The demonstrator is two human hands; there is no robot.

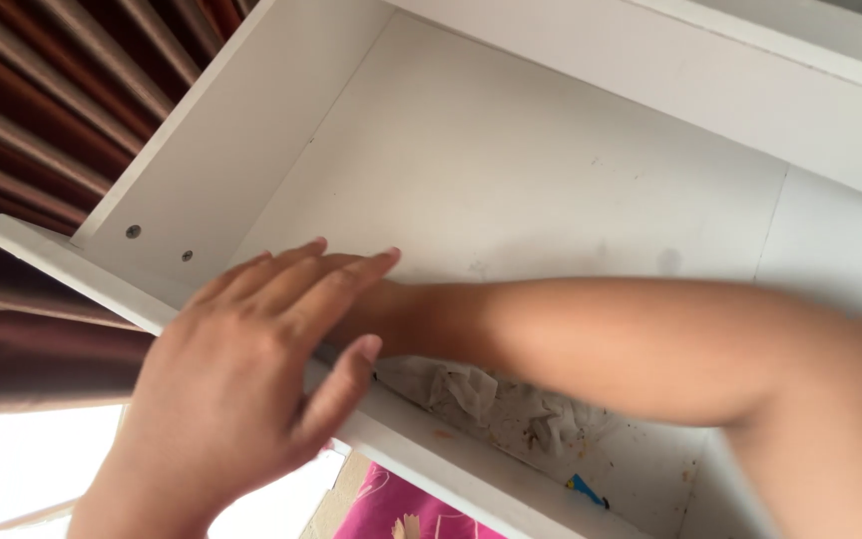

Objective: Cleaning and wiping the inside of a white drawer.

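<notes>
From the head camera, the left hand was up in front, with its fingers spread flat and close together. The fingers lay over the front edge of a white shelf, and the thumb pointed up under that edge. The hand held nothing; it only rested against the shelf.

The right arm reached across from the right side and went into the shelf. The right hand was hidden behind the left hand, so I cannot tell if its fingers were open or closed, or if it held anything.

On the shelf floor, just under the right arm, lay a crumpled white paper. It looked dirty, with little brown crumbs on it and near it. A small blue scrap lay further to the right on the same floor, apart from the paper.

Two round screws showed on the left wall of the shelf. Dark red curtains hung on the left behind it. Below the shelf there was something bright pink.
</notes>
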